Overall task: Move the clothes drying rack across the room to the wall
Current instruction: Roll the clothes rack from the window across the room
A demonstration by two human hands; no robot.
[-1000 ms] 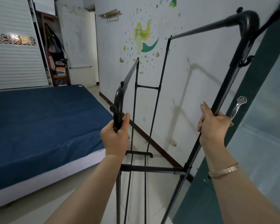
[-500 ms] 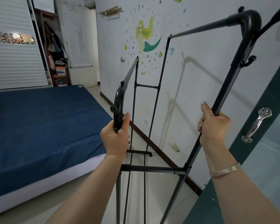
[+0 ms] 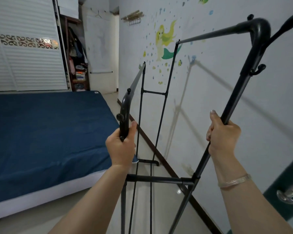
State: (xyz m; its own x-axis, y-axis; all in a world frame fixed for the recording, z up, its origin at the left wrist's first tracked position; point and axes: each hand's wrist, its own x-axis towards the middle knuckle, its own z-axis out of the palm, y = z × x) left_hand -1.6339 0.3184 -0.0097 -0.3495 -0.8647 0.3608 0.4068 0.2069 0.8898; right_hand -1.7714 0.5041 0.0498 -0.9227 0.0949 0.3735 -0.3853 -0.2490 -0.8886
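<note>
The left hand (image 3: 121,146) has its fingers curled tight around the near left upright of the black tubular metal clothes drying rack (image 3: 160,179), the thumb lying up along the tube just below a round black knob. The right hand (image 3: 224,136) is closed the same way on the taller near right upright, thumb pressed flat on the slanting pole; a thin pale translucent bangle (image 3: 234,180) circles that wrist.

The rack is a frame of slim round tubes, matt black at the bends and joints, smoother and greyer along the two top rails. Each near corner is a thick curved elbow capped with a small ball; a short hook juts from the right upright. A crossbar links the uprights below the hands, and thin far posts are joined by a shorter bar.

It stands in the aisle between the dark blue fabric-covered mattress (image 3: 46,132) on the left and the white painted wall (image 3: 210,98) on the right, near the wall, which bears a mermaid sticker (image 3: 164,43) and the rack's shadow. The glossy pale tiled floor (image 3: 100,203) shows below.
</note>
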